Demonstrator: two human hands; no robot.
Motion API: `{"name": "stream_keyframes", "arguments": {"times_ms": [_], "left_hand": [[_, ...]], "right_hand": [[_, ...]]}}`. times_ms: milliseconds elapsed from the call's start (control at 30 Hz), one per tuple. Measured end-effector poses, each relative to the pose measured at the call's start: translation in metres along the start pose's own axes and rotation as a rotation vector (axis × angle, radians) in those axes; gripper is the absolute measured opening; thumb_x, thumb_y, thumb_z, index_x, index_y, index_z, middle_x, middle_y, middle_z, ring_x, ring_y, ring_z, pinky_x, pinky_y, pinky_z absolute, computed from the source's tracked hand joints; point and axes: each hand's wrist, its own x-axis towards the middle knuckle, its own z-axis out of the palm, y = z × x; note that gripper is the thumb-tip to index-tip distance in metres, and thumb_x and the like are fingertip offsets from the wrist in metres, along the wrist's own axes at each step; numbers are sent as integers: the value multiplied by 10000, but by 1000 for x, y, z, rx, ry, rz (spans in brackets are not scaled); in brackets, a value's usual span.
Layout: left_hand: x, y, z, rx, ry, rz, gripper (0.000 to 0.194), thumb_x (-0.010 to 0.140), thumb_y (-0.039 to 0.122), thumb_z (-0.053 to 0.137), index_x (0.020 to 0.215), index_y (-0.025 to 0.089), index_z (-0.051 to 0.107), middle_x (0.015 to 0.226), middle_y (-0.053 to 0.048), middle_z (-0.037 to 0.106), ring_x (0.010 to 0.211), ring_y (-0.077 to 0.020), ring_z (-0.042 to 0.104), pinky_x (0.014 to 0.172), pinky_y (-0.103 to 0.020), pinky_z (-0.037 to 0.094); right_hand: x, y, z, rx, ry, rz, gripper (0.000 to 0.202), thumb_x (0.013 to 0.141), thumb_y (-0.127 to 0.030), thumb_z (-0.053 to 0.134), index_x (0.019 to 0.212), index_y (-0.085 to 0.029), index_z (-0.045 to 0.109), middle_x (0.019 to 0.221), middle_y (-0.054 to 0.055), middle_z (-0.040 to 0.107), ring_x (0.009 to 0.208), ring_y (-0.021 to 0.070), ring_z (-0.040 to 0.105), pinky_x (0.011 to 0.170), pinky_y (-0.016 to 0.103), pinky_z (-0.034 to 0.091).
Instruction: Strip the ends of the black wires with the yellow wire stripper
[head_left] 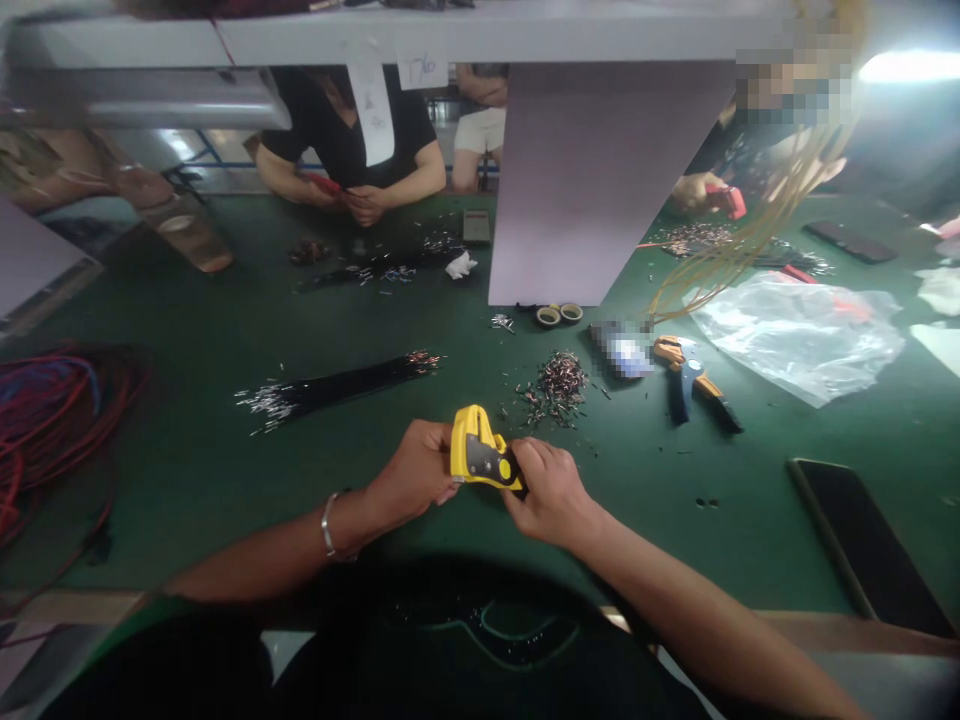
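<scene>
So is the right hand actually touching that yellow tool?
Touching. The head view shows the right hand closed around the dark end of the yellow tool.

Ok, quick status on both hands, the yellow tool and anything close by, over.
Right hand gripping yellow tool. Left hand at tool's head, grip partly hidden. Black wire bundle lying beyond left hand; clippings piled just beyond right hand.

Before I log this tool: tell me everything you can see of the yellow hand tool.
The yellow hand tool has a bright, plastic-looking body with a dark grey side panel and a round yellow disc toward its lower right. Its taller end is at the left. It is held over the green table: the right hand has its grip closed around the right end, hiding much of it. The left hand is at the left end; exact contact there is unclear.
</scene>
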Motion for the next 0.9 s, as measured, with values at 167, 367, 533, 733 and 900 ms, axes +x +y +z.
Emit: {"name": "stream_keyframes", "arguments": {"times_ms": [167, 367, 533, 733, 900], "left_hand": [[-2, 6, 1, 36, 1, -27, 81, 521, 107, 482, 460, 143, 522, 351, 81, 398, 302, -14, 309, 317, -141, 236], [0, 2, 0, 18, 36, -29, 70, 509, 105, 474, 469, 142, 519, 361, 85, 383, 313, -12, 304, 322, -143, 241], [3, -3, -2, 25, 15, -9, 72, 533, 98, 474, 496, 148, 511, 370, 80, 392, 335, -14, 301, 343, -148, 228], [4, 0, 1, 65, -14, -6, 143, 573, 105, 470, 453, 169, 426, 363, 77, 363, 337, -20, 298, 356, -165, 229], [6, 0, 3, 71, 21, -44, 168, 586, 120, 518, 460, 173, 420, 364, 82, 346, 328, -21, 278, 342, -174, 202]], "right_hand": [[0, 0, 0, -21, 23, -21, 139, 750, -173, 466, 888, -179, 449, 710, 65, 584, 607, 199, 543, 552, 302, 414], [0, 1, 1, -26, 15, -9, 119, 742, -176, 455, 861, -179, 455, 688, 63, 582, 591, 201, 525, 538, 303, 392], [1, 1, 3, -37, 21, 33, 110, 720, -167, 453, 828, -187, 446, 663, 55, 574, 571, 195, 517, 534, 296, 379], [1, 5, 6, -2, -16, 76, 117, 695, -166, 459, 808, -192, 442, 635, 29, 550, 541, 174, 493, 521, 279, 360], [2, 5, 8, -64, -78, 97, 96, 703, -186, 455, 798, -185, 454, 652, 52, 577, 544, 184, 501, 528, 288, 359]]}}
